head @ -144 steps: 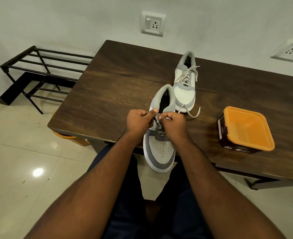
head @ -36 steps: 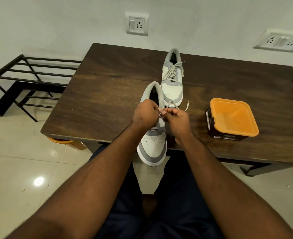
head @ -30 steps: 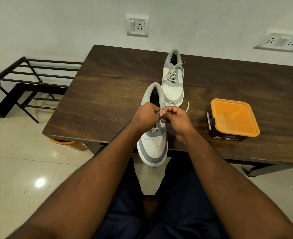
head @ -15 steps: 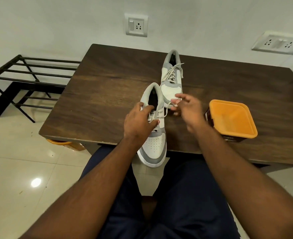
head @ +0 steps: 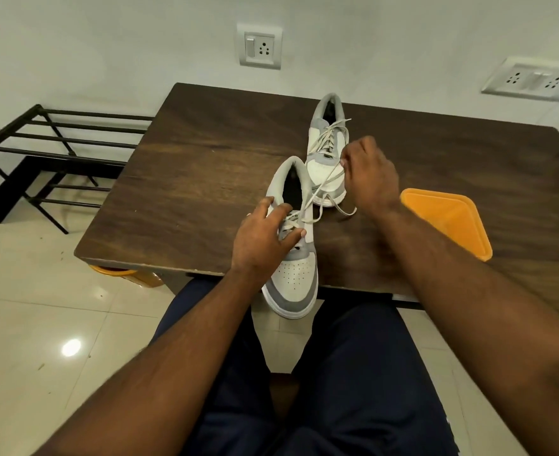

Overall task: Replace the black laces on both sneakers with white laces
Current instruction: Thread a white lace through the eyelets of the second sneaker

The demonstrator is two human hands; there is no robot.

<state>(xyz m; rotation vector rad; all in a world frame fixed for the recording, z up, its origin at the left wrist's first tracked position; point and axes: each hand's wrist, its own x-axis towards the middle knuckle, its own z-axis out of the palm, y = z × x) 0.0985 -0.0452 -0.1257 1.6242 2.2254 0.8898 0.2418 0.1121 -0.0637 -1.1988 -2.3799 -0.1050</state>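
Centre frame, the near sneaker point(head: 296, 274) sits on the front edge of the dark wooden tabletop point(head: 189, 179), its grey toe hanging out over the edge toward the person's lap. The left hand point(head: 261, 241) rests on top of it, fingers point(head: 279, 213) spread apart and lying over the lacing, thumb against the side of the tongue area. It presses rather than grips.

Up and to the right, the right hand point(head: 370, 176) is lifted above the tabletop, fingers drawn together in a pinch on the white lace point(head: 321, 189). That lace runs taut on a diagonal from the pinch down to the eyelets under the left hand. A second loose end loops off the near sneaker's right side and trails onto the wood.

Just beyond, toward the upper centre, the far sneaker point(head: 327, 153) lies heel away from the camera, white laces threaded and loosely crossed, its toe just beside the near sneaker's collar.

At the right edge of the tabletop sits an orange-lidded container point(head: 449, 218), partly hidden by the right forearm. A black metal rack point(head: 51, 149) stands on the tiled floor at upper left.
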